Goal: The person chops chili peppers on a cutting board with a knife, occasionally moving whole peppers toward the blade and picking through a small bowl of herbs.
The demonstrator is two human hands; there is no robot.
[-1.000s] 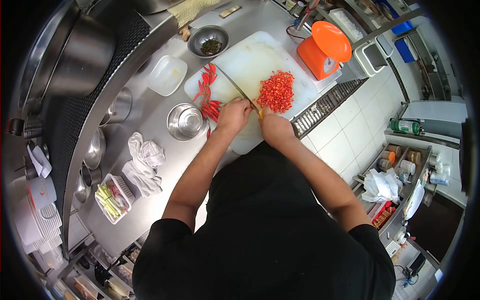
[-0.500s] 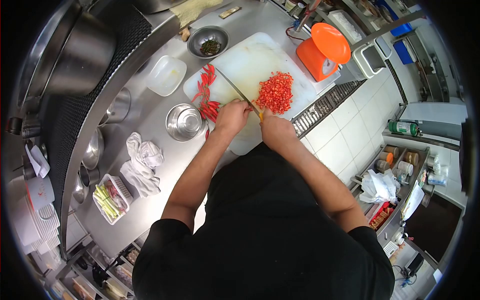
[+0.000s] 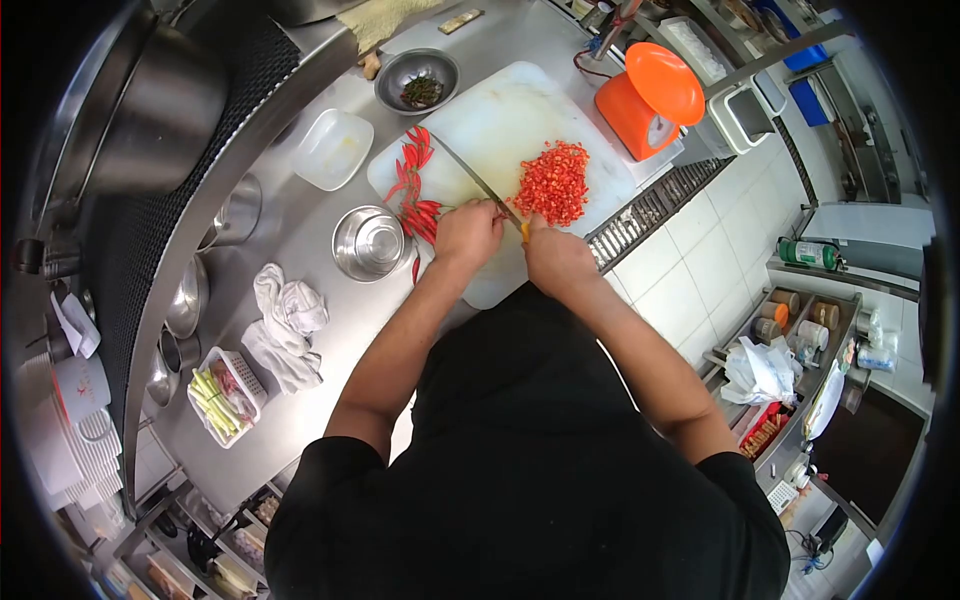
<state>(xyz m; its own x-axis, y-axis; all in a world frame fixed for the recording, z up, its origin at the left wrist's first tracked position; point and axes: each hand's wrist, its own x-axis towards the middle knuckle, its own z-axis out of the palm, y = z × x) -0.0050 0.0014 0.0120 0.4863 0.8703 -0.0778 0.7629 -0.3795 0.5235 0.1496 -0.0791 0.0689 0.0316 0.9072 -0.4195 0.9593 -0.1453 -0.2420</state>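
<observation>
head view showed a white board on the steel tabletop, with both hands at its near edge. the knife was gripped by the right hand, whose fingers were wrapped tight round the yellow handle, and the blade was laid slanting across the board toward the far left. the left hand was set just beside the blade with its fingers curled together and pressed down. whether a chilli was clamped under them could not be told, since the knuckles hid the spot.

as for what was done, a broad chopped pile of red pieces was heaped on the right of the blade, near the middle of the board. as for what was left, a smaller bunch of whole chillies lay uncut along the board's left edge, from its far side down to the left hand. by the size of the two heaps, well over half was judged to be cut.

a small dish holding dark green bits was set beyond the board, and a steel bowl and a clear tub to its left. an orange scale was stood at the board's far right corner, and a white cloth was left crumpled nearer the person.
</observation>
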